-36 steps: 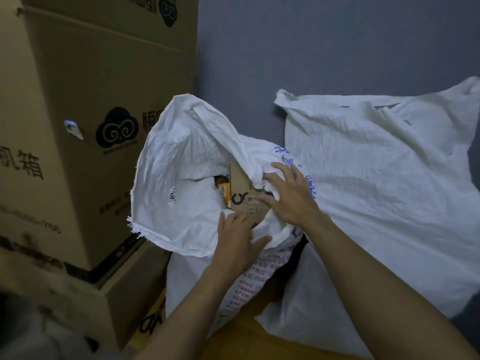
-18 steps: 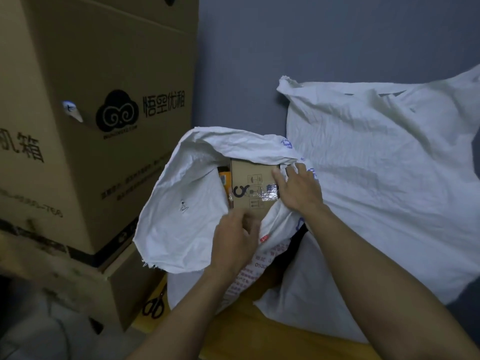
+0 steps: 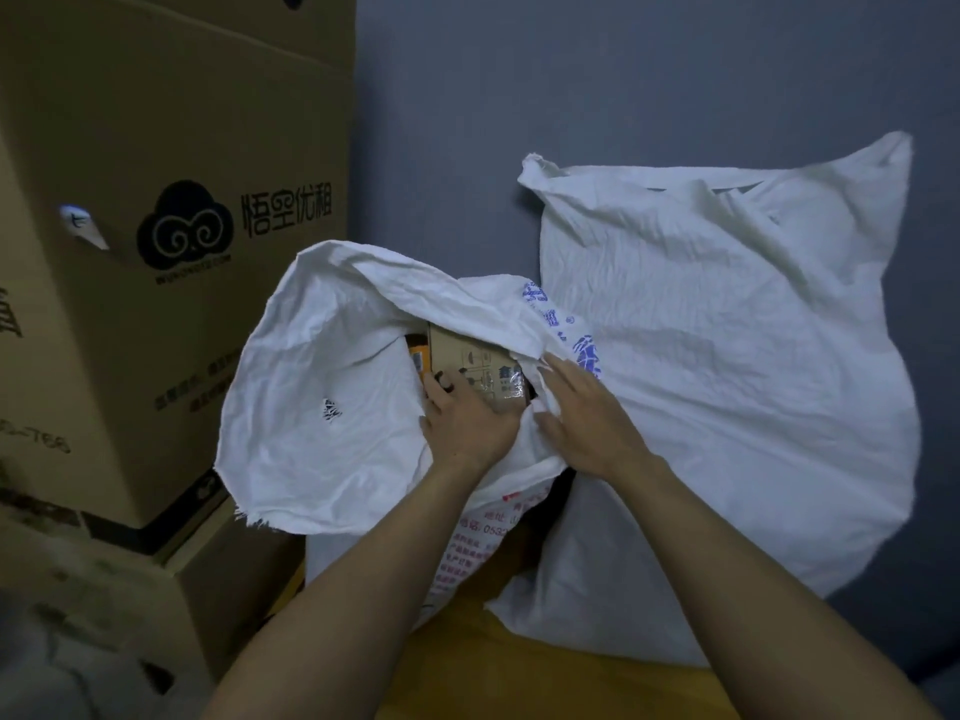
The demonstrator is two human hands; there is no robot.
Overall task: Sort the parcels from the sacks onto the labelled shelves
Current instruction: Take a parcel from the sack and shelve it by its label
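Observation:
A white woven sack (image 3: 322,407) stands open in front of me, its mouth folded back. Inside it shows a brown cardboard parcel (image 3: 467,356) with printed handling marks and clear tape, and an orange item (image 3: 418,356) just left of it. My left hand (image 3: 465,423) reaches into the mouth, its fingers curled on the parcel's near face. My right hand (image 3: 582,413) lies with straight fingers on the sack's right rim, pressing the fabric aside. The rest of the parcel is hidden by the sack.
A second, fuller white sack (image 3: 727,356) leans against the grey wall (image 3: 571,70) on the right. Large printed cardboard boxes (image 3: 182,148) are stacked close on the left, with another box (image 3: 218,589) under them. The sacks rest on a yellow surface (image 3: 519,667).
My left hand has moved from the sack's front rim into the mouth and onto the parcel. The right hand has slid down the right rim. The sack's raised flap has sunk lower.

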